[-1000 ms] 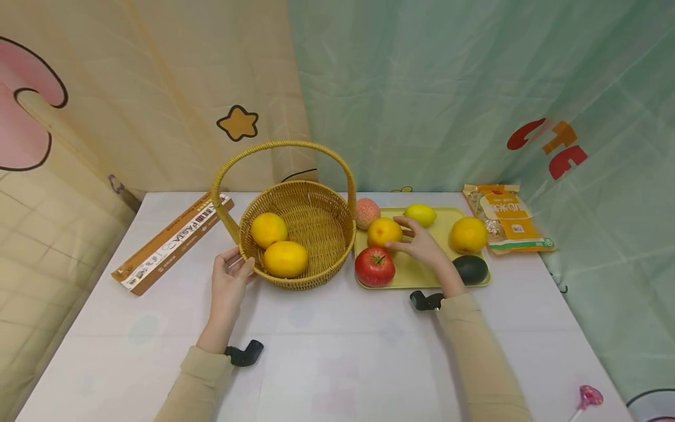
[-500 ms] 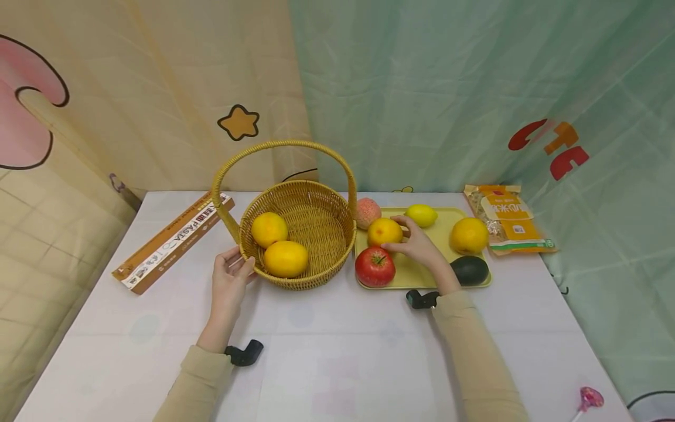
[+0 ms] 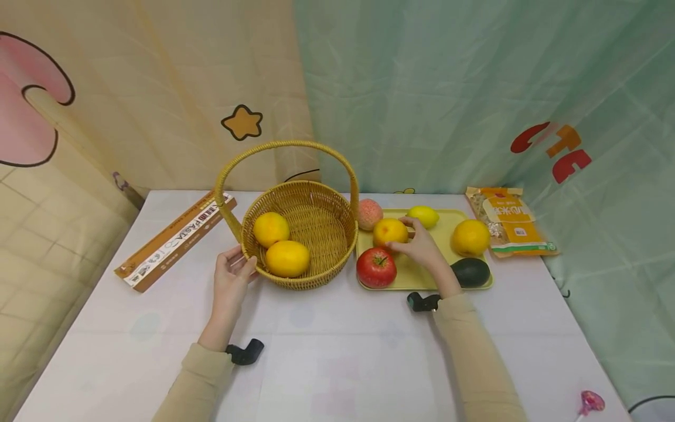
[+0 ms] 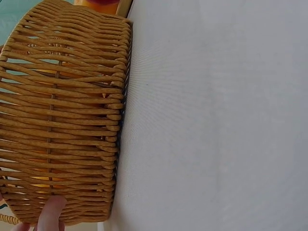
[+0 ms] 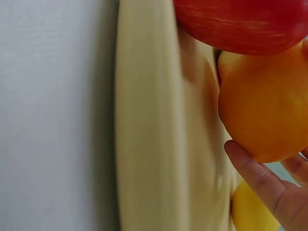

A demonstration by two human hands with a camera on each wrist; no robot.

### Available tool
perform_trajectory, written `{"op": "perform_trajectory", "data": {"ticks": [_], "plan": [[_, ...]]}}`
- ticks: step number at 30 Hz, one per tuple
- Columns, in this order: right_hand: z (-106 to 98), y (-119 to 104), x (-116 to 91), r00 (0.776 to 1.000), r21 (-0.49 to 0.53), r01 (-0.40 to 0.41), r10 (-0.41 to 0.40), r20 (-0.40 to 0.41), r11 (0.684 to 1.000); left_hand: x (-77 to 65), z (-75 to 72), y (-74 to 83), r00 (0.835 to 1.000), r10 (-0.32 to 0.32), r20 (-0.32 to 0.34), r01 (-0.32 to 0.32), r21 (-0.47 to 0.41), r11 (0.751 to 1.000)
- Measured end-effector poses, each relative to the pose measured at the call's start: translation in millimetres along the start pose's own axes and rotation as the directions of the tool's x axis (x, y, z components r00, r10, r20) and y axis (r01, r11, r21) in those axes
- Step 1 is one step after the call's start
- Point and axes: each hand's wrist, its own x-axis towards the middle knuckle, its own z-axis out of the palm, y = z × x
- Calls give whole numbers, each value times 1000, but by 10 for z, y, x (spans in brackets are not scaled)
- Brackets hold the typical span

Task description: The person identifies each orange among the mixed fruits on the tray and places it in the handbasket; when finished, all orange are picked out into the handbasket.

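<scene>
My left hand (image 3: 231, 280) holds the near left side of a round wicker basket (image 3: 327, 234) with a tall handle, thumb at the rim. In the left wrist view a finger (image 4: 52, 214) lies against the basket's woven wall (image 4: 62, 125). Inside the basket are a yellow round fruit (image 3: 271, 229) and a yellow oval fruit (image 3: 287, 258). My right hand (image 3: 424, 251) grips an orange (image 3: 389, 234) between thumb and fingers over the left part of a yellow tray (image 3: 422, 280). Right beside the orange is a red apple (image 5: 240, 24). Whether the orange touches the tray I cannot tell.
Also on the tray are a pink textured fruit (image 3: 370, 214), a lemon (image 3: 423, 217), another orange (image 3: 470, 237) and a dark green oval fruit (image 3: 471, 272). A pasta box (image 3: 176, 240) lies left, a grain bag (image 3: 510, 221) right, and a pink lollipop (image 3: 592, 401) at front right.
The orange has shifted slightly to the right in my right hand's grip. My left hand stays at the basket, and the head view has turned a little.
</scene>
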Motion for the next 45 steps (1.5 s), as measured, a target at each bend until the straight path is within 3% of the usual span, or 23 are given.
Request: {"op": "perform_trajectory", "data": {"ticks": [5, 12, 20, 29, 37, 45], "plan": [[-88, -71, -74, 1000, 3, 9, -9, -18, 1000, 12, 3, 4, 1000, 6, -2, -6, 7, 1000], [-192, -332, -218, 995, 15, 87, -86, -46, 996, 13, -1, 18, 1000, 14, -4, -14, 11, 1000], [-121, -729, -373, 989, 52, 145, -142, -50, 988, 37, -20, 11, 1000, 18, 5, -19, 14, 1000], [237, -1082, -417, 982, 69, 188, -189, 14, 980, 60, -46, 5, 999, 24, 27, -24, 29, 999], [725, -1172, -142, 979, 96, 203, -204, 1, 975, 65, -44, 17, 999, 18, 31, -18, 24, 1000], [1044, -1204, 128, 981, -38, 178, -181, -65, 983, 62, -43, 13, 1000, 16, 26, -17, 24, 1000]]}}
